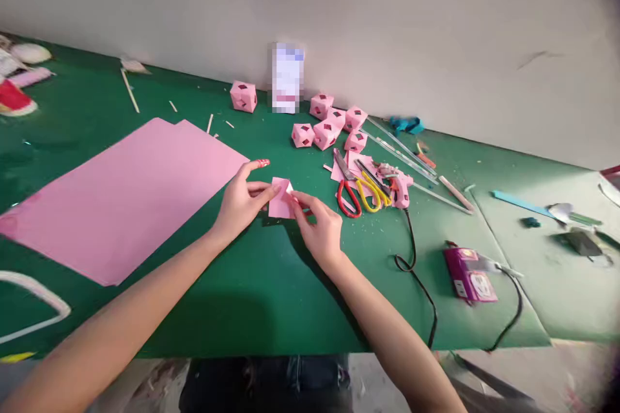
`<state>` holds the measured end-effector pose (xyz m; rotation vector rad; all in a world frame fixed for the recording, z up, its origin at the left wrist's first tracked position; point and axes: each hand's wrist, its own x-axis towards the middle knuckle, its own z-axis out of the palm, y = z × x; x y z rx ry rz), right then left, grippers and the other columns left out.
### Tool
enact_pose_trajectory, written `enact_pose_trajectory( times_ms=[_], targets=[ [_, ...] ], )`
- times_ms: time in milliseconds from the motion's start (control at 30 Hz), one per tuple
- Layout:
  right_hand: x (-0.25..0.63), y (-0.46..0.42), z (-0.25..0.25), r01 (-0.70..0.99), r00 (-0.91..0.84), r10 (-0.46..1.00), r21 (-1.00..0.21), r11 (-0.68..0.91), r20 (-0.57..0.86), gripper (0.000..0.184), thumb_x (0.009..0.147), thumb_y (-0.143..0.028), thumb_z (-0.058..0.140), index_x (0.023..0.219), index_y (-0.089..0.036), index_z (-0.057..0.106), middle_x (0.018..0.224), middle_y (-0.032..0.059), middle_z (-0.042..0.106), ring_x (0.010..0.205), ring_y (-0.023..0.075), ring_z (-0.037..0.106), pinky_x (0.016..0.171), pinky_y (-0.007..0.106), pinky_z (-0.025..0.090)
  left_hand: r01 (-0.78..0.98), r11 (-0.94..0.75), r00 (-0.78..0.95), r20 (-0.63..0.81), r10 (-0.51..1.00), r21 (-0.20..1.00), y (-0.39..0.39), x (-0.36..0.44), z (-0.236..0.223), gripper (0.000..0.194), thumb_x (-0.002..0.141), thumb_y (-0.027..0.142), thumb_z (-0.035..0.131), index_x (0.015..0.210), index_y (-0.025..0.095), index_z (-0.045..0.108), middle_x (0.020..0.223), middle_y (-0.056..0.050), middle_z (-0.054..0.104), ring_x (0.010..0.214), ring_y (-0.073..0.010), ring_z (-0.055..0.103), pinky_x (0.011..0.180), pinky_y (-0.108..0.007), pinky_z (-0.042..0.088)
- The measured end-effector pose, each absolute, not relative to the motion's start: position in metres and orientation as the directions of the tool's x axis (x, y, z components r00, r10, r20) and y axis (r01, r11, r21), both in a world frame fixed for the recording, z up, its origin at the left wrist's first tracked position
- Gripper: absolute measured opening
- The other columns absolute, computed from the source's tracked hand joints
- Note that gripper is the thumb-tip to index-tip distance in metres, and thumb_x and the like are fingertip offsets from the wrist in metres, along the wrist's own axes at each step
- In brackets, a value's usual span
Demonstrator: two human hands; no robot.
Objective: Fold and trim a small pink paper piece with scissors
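Observation:
Both my hands meet over a small pink paper square point(279, 204) on the green table point(271, 297). My left hand point(242, 197) pinches its left edge with thumb and fingers, the index finger raised. From the right, my right hand point(317, 226) grips the paper's right edge with its fingertips. A fold shows white at the paper's top corner.
A large pink sheet point(121, 193) lies at left. Several pink paper cubes point(327, 126) stand near the wall. Red scissors point(346, 187), yellow scissors point(371, 188) and a pink glue gun point(400, 187) with black cord lie right of my hands. A purple power strip point(469, 274) sits further right.

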<state>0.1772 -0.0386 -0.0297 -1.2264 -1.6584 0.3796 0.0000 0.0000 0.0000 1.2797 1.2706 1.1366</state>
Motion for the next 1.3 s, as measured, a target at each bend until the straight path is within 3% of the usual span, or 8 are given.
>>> enact_pose_trajectory(
  times_ms=[67,133,267,400,533,733,1033,1300],
  targets=[
    [0.177,-0.039,-0.027,0.489,-0.038,0.836,-0.719,0.493,0.548,0.020,0.102,-0.025,0.063,0.111,-0.027,0.081,0.114,0.0063,0.082,0.102,0.0195,0.079,0.094,0.033,0.064,0.119,0.010,0.003,-0.010,1.000,0.993,0.000,-0.001,0.002,0.070,0.082,0.051,0.084,0.139,0.020,0.057,0.084,-0.002,0.080,0.063,-0.0147,0.070,0.058,-0.023,0.055],
    [0.176,-0.040,-0.025,0.419,-0.051,0.850,-0.762,0.494,0.524,0.015,0.100,-0.027,0.067,0.103,-0.027,0.082,0.118,0.0068,0.081,0.109,0.0209,0.077,0.098,0.035,0.063,0.138,0.006,0.004,-0.006,1.000,0.990,-0.001,-0.001,0.003,0.068,0.084,0.052,0.082,0.138,0.020,0.058,0.085,-0.003,0.081,0.067,-0.0166,0.073,0.060,-0.024,0.056],
    [0.172,-0.039,-0.022,0.200,0.001,0.955,-0.936,0.291,0.297,0.010,0.092,-0.034,0.076,0.088,-0.026,0.077,0.101,0.0050,0.079,0.094,0.0201,0.076,0.080,0.033,0.065,0.164,-0.012,0.053,0.003,0.999,0.986,-0.004,0.001,0.004,0.070,0.082,0.054,0.084,0.137,0.020,0.059,0.086,-0.003,0.081,0.083,-0.0223,0.080,0.076,-0.029,0.061],
    [0.170,-0.038,-0.019,-0.169,0.033,0.999,-0.986,-0.016,-0.022,0.042,0.068,-0.039,0.096,0.086,-0.024,0.061,0.086,-0.0031,0.071,0.071,0.0130,0.069,0.064,0.025,0.059,0.042,0.020,0.100,-0.024,0.995,0.999,-0.008,0.002,0.005,0.073,0.080,0.053,0.086,0.139,0.021,0.056,0.089,-0.004,0.082,0.090,-0.0245,0.081,0.080,-0.031,0.063],
    [0.169,-0.038,-0.014,-0.373,-0.020,0.992,-0.920,-0.125,-0.126,0.055,0.061,-0.040,0.100,0.101,-0.023,0.067,0.091,-0.0022,0.073,0.079,0.0134,0.070,0.075,0.027,0.060,-0.119,0.030,0.132,-0.014,0.991,0.992,-0.011,0.006,0.006,0.072,0.076,0.052,0.089,0.132,0.020,0.056,0.098,-0.006,0.080,0.091,-0.0234,0.081,0.072,-0.028,0.065],
    [0.171,-0.039,-0.011,-0.373,-0.072,0.992,-0.919,-0.127,-0.108,0.038,0.066,-0.040,0.098,0.092,-0.023,0.077,0.091,-0.0013,0.074,0.084,0.0143,0.069,0.082,0.029,0.059,-0.147,-0.019,0.050,0.026,0.998,0.989,-0.019,0.007,0.003,0.059,0.074,0.038,0.092,0.121,0.019,0.061,0.085,0.000,0.076,0.079,-0.0158,0.078,0.072,-0.023,0.065],
    [0.175,-0.037,-0.011,-0.356,-0.047,0.987,-0.920,-0.163,-0.156,0.032,0.070,-0.049,0.094,0.082,-0.023,0.080,0.084,-0.0005,0.075,0.072,0.0125,0.065,0.069,0.026,0.057,-0.055,-0.090,0.042,0.092,0.995,0.994,-0.025,0.008,0.007,0.055,0.080,0.036,0.088,0.124,0.019,0.060,0.091,-0.003,0.078,0.086,-0.0181,0.079,0.076,-0.026,0.066],
    [0.176,-0.037,-0.011,-0.403,-0.048,0.986,-0.900,-0.168,-0.163,0.031,0.072,-0.049,0.094,0.081,-0.023,0.078,0.080,-0.0013,0.073,0.071,0.0123,0.064,0.069,0.026,0.056,-0.035,-0.117,0.013,0.117,0.993,0.993,-0.031,0.013,0.005,0.050,0.078,0.037,0.088,0.117,0.019,0.062,0.090,-0.002,0.077,0.085,-0.0176,0.079,0.080,-0.027,0.066]
  ],
)
